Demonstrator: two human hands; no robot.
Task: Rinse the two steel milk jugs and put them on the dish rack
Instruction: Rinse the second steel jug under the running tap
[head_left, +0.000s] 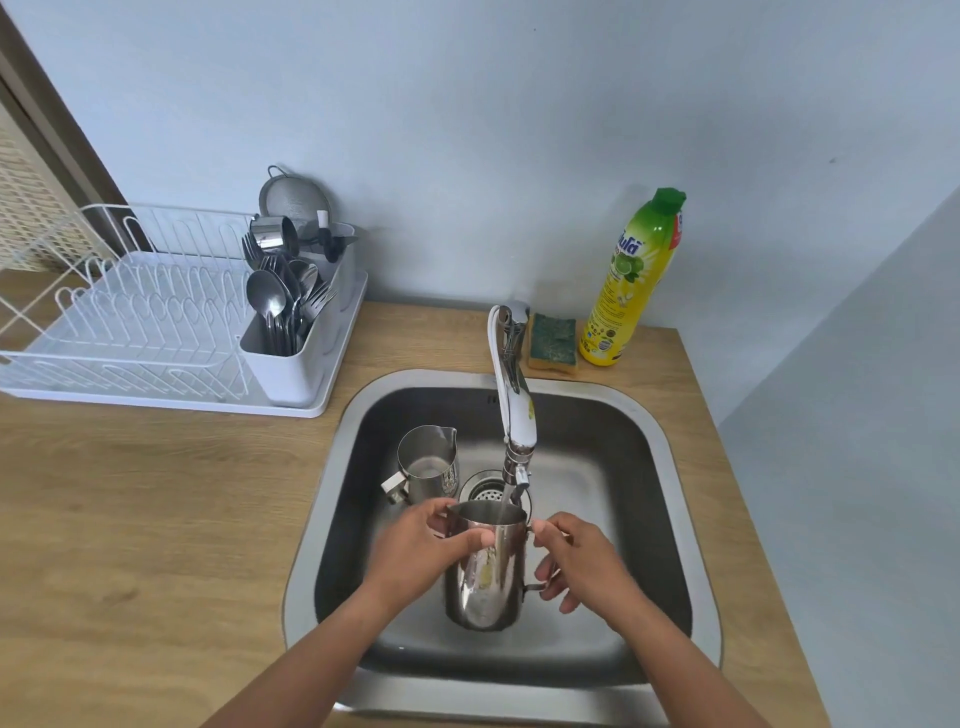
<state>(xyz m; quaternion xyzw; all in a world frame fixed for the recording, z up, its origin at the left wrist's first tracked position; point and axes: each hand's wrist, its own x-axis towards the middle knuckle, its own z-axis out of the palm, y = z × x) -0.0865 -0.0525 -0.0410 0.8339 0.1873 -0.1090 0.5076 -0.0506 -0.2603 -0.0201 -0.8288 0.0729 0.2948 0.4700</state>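
Observation:
A steel milk jug (485, 577) is held upright under the tap (511, 410), and a stream of water runs into its mouth. My left hand (415, 551) grips the jug's left side and rim. My right hand (582, 564) holds its handle on the right, thumb at the rim. A second steel milk jug (428, 462) stands upright on the sink floor at the back left, apart from both hands. The white dish rack (130, 322) stands on the counter to the left.
The steel sink (670, 467) is set in a wooden counter (130, 519). The rack's caddy (291, 358) holds several spoons and forks. A green sponge (553, 343) and a yellow dish-soap bottle (631, 280) stand behind the sink. A wall closes the right side.

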